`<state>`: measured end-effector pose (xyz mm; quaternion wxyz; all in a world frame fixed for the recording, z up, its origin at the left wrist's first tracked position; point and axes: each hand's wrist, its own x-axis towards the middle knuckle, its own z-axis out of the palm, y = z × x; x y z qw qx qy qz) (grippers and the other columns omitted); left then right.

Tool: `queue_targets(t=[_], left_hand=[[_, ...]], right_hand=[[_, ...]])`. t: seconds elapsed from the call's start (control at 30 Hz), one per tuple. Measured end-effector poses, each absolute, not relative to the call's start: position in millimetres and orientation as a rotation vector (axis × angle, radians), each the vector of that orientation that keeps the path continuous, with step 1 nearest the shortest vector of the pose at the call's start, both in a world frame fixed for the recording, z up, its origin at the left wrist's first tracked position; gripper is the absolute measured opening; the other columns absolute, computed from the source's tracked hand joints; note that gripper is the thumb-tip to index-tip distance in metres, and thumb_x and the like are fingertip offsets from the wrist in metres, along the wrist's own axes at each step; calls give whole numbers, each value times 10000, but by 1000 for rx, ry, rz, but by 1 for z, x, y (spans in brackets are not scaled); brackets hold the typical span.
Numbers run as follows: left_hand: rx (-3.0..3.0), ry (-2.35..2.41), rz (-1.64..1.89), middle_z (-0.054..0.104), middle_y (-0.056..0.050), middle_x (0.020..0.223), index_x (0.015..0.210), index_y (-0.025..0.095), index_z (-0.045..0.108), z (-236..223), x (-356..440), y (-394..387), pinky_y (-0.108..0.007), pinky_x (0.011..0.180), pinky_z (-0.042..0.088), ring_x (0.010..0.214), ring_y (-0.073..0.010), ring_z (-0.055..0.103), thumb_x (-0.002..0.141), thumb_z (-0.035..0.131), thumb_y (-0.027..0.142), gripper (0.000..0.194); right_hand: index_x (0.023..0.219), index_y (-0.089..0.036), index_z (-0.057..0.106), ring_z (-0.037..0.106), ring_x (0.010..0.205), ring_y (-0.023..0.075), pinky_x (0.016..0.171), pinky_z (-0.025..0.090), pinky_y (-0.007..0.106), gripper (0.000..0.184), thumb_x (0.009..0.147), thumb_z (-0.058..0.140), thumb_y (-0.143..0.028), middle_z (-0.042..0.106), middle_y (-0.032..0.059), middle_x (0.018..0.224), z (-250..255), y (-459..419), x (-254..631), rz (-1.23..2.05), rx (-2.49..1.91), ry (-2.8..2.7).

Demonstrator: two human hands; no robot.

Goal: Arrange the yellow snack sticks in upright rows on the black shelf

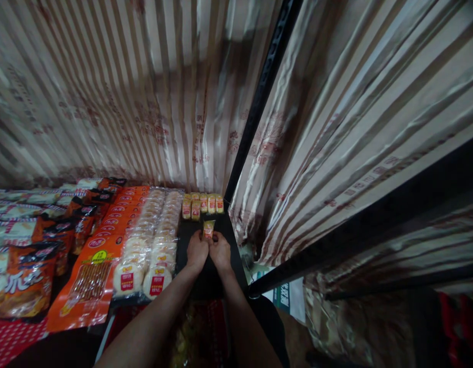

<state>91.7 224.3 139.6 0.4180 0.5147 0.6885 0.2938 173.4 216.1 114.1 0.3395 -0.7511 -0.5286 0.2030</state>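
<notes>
A small yellow snack packet (208,228) with a red label stands upright between my two hands over the black shelf (190,286). My left hand (197,251) pinches its lower left side, and my right hand (220,250) grips the lower right. Just beyond, matching yellow packets (211,203) stand in short rows at the shelf's back right corner, apart from the one I hold. Left of my hands lie two long rows of clear-wrapped round white crackers (156,281) with red labels.
Orange snack packs (94,273) and orange-and-black bags (29,286) fill the shelf further left. A black metal post (255,112) rises at the back right corner, and a thick black bar (336,237) crosses the right side. Striped printed sheeting (163,92) hangs behind.
</notes>
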Motion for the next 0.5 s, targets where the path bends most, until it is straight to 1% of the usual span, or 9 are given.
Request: queue_targets(t=[0.13, 0.27, 0.37, 0.5], left_hand=[[1263, 1747, 677, 619, -146, 1139, 1135, 124, 547, 141, 90, 236, -293, 852, 407, 1059, -234, 566, 809, 435, 303, 389], [1269, 1711, 658, 642, -142, 1085, 1042, 138, 599, 144, 92, 243, -323, 815, 417, 1021, -263, 579, 802, 427, 317, 345], [1292, 1683, 699, 644, -129, 1077, 1035, 142, 593, 145, 95, 248, -316, 817, 416, 1008, -248, 583, 789, 434, 270, 320], [1339, 1663, 765, 623, -108, 1126, 1076, 160, 570, 146, 100, 253, -286, 851, 406, 1035, -214, 569, 796, 425, 227, 322]], right_hand=[[885, -184, 653, 647, 798, 179, 693, 445, 242, 177, 779, 515, -217, 703, 59, 836, 119, 225, 177, 551, -1973, -1393], [875, -198, 649, 643, 785, 178, 672, 441, 241, 167, 780, 518, -239, 697, 49, 815, 121, 234, 181, 551, -1980, -1396], [925, -184, 630, 633, 831, 179, 710, 442, 247, 197, 786, 497, -226, 685, 58, 883, 118, 240, 182, 514, -1957, -1405], [1013, -163, 598, 614, 874, 177, 760, 445, 258, 262, 793, 465, -217, 661, 68, 966, 110, 250, 183, 472, -1899, -1375]])
